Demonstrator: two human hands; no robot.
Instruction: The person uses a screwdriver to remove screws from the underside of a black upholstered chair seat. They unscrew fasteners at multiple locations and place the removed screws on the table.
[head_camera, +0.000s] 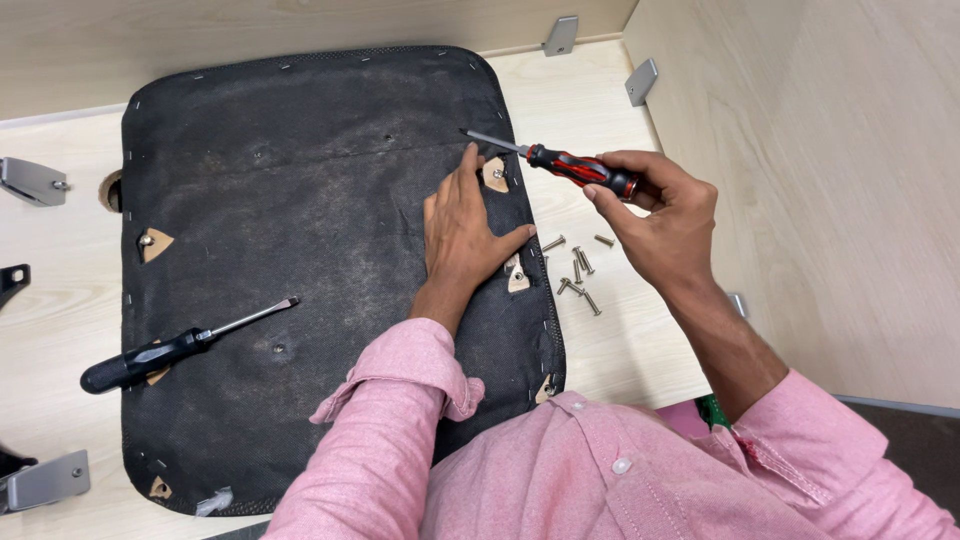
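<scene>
A black fabric-covered seat panel (300, 200) lies flat on a light wooden table. My left hand (463, 235) rests flat on its right side, the forefinger reaching to a small triangular cut-out (496, 175) with a screw in it. My right hand (660, 215) holds a red and black screwdriver (570, 166) above the panel's right edge, its tip pointing left near that cut-out. Several loose screws (578, 270) lie on the table between my hands.
A second, black-handled screwdriver (170, 350) lies on the panel's lower left. Grey metal brackets (32, 181) sit at the left edge and more brackets (641, 81) at the back right. A wooden wall (820, 180) rises on the right.
</scene>
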